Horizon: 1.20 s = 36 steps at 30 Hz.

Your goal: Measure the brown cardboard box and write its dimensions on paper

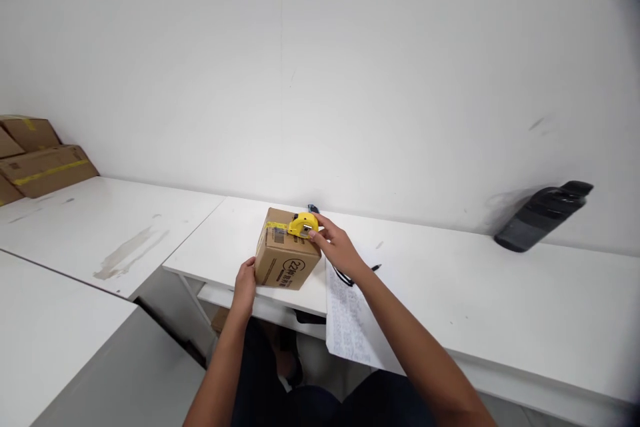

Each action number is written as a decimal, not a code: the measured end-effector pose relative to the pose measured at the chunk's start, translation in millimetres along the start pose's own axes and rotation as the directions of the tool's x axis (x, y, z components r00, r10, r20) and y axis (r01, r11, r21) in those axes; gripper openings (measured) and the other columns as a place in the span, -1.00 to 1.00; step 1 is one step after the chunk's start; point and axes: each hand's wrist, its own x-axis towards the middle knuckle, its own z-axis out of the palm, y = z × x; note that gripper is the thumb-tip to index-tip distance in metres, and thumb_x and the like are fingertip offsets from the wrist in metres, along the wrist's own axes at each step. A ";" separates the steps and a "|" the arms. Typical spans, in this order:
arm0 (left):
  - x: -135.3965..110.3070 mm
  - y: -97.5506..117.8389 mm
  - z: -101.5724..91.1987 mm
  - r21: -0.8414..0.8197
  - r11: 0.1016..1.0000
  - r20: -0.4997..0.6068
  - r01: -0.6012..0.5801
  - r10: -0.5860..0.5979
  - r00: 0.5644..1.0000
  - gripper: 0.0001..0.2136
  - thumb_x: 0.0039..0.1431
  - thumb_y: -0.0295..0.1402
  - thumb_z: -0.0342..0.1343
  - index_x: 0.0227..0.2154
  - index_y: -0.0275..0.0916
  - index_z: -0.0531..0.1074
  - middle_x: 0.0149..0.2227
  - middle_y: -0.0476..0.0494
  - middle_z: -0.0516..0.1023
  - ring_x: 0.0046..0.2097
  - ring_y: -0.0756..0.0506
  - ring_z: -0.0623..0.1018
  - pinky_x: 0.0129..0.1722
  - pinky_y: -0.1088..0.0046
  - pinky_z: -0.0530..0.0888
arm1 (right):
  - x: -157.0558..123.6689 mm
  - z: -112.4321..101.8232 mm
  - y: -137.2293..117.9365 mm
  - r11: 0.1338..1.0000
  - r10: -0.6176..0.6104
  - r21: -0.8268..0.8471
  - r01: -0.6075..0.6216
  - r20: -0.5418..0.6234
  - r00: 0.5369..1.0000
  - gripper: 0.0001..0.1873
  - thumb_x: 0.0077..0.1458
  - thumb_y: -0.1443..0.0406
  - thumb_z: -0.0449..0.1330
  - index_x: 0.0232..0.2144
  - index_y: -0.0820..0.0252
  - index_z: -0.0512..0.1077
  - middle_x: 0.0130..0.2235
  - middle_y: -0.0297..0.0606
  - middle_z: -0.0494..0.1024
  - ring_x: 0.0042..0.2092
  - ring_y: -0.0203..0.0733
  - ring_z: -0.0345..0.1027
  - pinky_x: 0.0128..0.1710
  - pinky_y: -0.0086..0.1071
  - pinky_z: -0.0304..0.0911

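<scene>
A small brown cardboard box [286, 259] with black print and yellow tape stands on the white table [450, 280] near its front edge. My left hand [245, 285] presses against the box's lower left side, fingers closed on it. My right hand [336, 245] holds a yellow tape measure [301, 223] on the box's top right edge. A short stretch of yellow tape blade runs across the box top to the left.
A printed sheet of paper [347, 320] hangs over the table's front edge right of the box, with a black pen [374, 269] beside it. A black flat device [543, 215] leans on the wall at right. Stacked cardboard boxes [35, 157] sit far left.
</scene>
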 end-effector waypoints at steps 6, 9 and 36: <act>-20.7 57.5 -10.6 -0.048 0.997 0.030 -0.056 0.058 0.998 -0.63 0.25 -0.17 -0.01 0.04 -0.20 0.42 0.17 -0.24 0.44 0.22 -0.20 0.39 0.21 0.19 0.30 | 9.6 10.0 -23.8 0.990 0.000 -0.136 0.017 0.124 0.992 -0.50 0.23 0.15 0.06 0.20 0.07 0.26 0.01 -0.19 0.53 -0.17 -0.12 0.45 -0.11 -0.21 0.33; -29.4 82.7 -8.0 -0.113 0.993 0.184 -0.020 0.040 0.982 -0.46 0.30 0.02 -0.08 0.23 -0.14 0.24 0.30 -0.23 0.29 0.30 -0.21 0.28 0.25 0.21 0.25 | 16.4 19.7 -37.9 0.974 -0.021 -0.216 0.067 0.205 0.979 -0.55 0.24 0.18 0.04 0.16 0.07 0.28 0.03 -0.20 0.52 -0.13 -0.10 0.43 -0.08 -0.21 0.29; -35.9 73.5 10.3 0.081 0.988 0.189 -0.131 0.114 0.975 -0.36 0.34 -0.06 -0.10 0.38 -0.16 -0.10 0.40 -0.27 0.05 0.35 -0.21 0.19 0.30 0.12 0.17 | 42.5 36.0 -65.2 0.796 -0.142 -0.471 0.381 0.466 0.873 -0.52 0.32 0.35 -0.02 0.26 0.18 0.13 0.03 -0.08 0.49 -0.02 -0.08 0.37 -0.10 -0.31 0.21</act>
